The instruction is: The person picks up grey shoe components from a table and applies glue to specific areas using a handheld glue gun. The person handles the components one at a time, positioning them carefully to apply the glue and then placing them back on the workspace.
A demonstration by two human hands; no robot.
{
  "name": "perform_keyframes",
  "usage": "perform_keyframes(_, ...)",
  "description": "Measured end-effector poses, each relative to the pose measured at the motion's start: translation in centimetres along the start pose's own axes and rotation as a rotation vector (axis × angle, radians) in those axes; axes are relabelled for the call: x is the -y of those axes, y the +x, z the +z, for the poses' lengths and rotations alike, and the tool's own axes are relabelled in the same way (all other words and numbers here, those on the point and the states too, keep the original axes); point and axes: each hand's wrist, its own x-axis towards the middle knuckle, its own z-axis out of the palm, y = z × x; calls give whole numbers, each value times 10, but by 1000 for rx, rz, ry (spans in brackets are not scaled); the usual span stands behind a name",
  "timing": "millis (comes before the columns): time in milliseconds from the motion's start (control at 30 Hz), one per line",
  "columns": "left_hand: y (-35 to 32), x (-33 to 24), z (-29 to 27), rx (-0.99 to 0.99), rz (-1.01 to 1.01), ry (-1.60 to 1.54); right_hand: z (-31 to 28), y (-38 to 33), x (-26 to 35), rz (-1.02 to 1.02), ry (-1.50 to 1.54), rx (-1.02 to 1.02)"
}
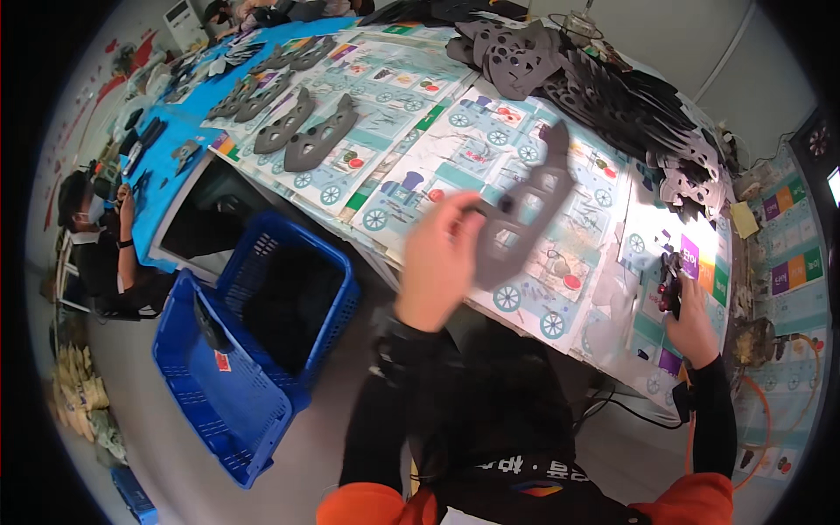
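Over the table's front edge, my left hand (442,262) is closed on a curved dark grey cut-out piece (547,188) with several openings through it. The piece is raised and tilted, and its edges are slightly blurred. My right hand (693,322) is wrapped round a small black and dark red hand tool (671,284) at the table's right side. The tool's exact kind is too small to tell. Similar grey pieces (322,136) lie in rows on the left of the printed table cover (398,206). A big heap of them (604,96) stretches along the far right.
Two blue plastic crates (223,385) stand on the floor at the left, one tilted against the other. A person (105,236) works at a blue-covered table (179,140) on the far left. An orange hose (763,411) and black cables (639,420) hang at the right.
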Motion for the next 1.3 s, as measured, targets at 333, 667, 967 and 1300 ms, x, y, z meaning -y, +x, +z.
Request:
perform_keyframes(333,162,158,-220,123,-280,451,19,-71,96,59,295,-389)
perform_keyframes(667,204,185,-206,-10,8,1073,27,-76,103,49,380,-501)
perform_keyframes(967,286,57,84,436,-291,185,38,-77,91,41,369,-646)
perform_keyframes(1300,361,196,165,141,-756,-304,34,-71,95,49,483,-624)
